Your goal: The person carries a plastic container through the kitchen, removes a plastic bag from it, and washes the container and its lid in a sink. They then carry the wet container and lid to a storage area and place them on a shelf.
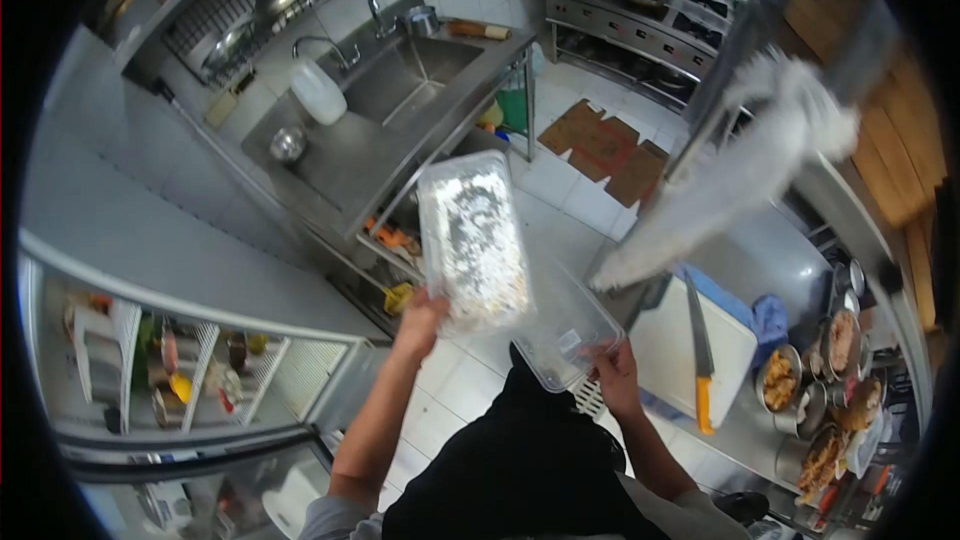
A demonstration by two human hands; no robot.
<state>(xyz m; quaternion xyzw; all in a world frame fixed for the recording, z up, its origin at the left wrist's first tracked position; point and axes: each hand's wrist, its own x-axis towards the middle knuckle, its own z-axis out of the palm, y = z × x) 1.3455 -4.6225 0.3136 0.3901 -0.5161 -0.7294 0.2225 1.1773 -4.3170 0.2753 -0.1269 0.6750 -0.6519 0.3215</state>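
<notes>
My left hand (428, 318) grips the lower left edge of a clear plastic container (478, 240), whose contents look whitish and silvery. My right hand (612, 370) has its fingers closed on the edge of a clear plastic lid (565, 325). The lid lies partly behind the container, lower and to its right. Both are held in the air in front of my body. What exactly is in the container is too unclear to tell.
An open fridge (190, 370) with shelves stands at left. A steel sink (410, 75) is ahead, a stove (640, 25) beyond it. At right, a knife (700, 355) rests on a cutting board (655, 345) beside food bowls (778, 382). A whitish cloth-like bundle (730, 175) hangs upper right.
</notes>
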